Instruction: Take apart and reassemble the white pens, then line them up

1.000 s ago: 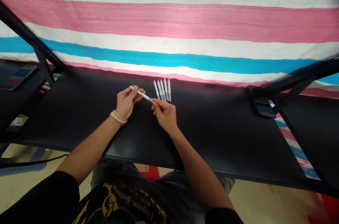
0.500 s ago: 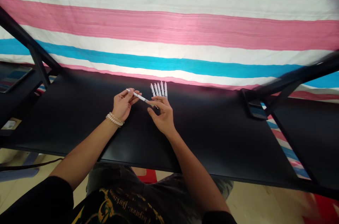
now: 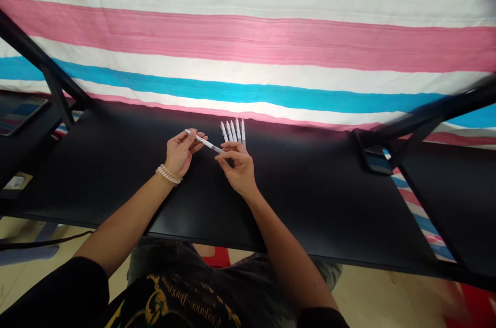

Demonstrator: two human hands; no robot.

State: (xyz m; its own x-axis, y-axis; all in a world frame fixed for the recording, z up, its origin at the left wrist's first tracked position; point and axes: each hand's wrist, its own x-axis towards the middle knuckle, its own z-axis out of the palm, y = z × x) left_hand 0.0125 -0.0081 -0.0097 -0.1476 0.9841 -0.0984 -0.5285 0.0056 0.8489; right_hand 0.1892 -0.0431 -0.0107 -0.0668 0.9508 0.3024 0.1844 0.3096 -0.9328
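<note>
A white pen (image 3: 208,143) slants between my two hands, its right end lower and nearer to me. My left hand (image 3: 181,152) grips its upper left end between thumb and fingers. At the grey lower end, the thumb and forefinger of my right hand (image 3: 239,167) are pinched together on the pen; the very tip is hidden by the fingers. Just beyond my right hand, several similar white pens (image 3: 233,130) lie side by side in a fan on the black table (image 3: 310,188). Their near ends are covered by my right hand.
A striped sheet (image 3: 248,38) rises behind the table's far edge. Dark slanted frame bars (image 3: 58,93) stand at both sides. A phone (image 3: 377,160) rests by the right bar, and a flat dark device (image 3: 21,115) lies at far left.
My right thumb and forefinger have closed onto the pen's lower end, where they were apart before. My left hand stays in place with its grip on the pen.
</note>
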